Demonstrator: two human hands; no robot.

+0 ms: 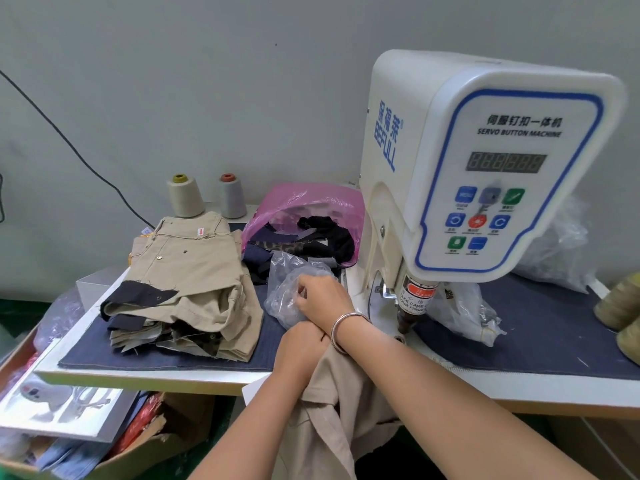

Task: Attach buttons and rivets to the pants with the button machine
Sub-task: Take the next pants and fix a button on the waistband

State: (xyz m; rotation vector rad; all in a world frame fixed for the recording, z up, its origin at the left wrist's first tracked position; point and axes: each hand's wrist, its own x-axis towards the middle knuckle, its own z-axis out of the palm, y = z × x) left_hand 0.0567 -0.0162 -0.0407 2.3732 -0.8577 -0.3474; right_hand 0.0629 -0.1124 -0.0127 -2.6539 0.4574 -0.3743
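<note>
The pants (332, 410) being worked on are beige cotton, bunched and hanging over the front edge of the table (519, 386), just below the head of the button machine (485, 168). The left hand (301, 355) holds a fold of this fabric at the table edge, its grip closed tight on the cloth. The right hand (322, 296), with a silver bracelet (343, 327) on its wrist, crosses over the left and reaches into a crumpled clear plastic bag (287, 289); its fingers are curled in a narrow pinch on the plastic, and what lies inside the bag is too small to tell.

The machine is white with blue trim, marked "SERVO BUTTON MACHINE", with a dark number display and coloured keys on its face. Its punch (408, 313) points down at the table, just right of the right wrist, with a warning label on it.

To the left, on a dark blue mat (166, 355), sits a stack of finished beige pants (194, 271) with metal buttons showing, a dark scrap lying across it. Behind the clear bag, a pink plastic bag (304, 206) holds dark cloth scraps (311, 240). Two thread cones (185, 195) stand against the wall. More clear bags (464, 310) lie right of the punch, and yellowish thread cones (620, 303) sit at the far right. A cardboard box (138, 445) of cloth stands below the table on the left.
</note>
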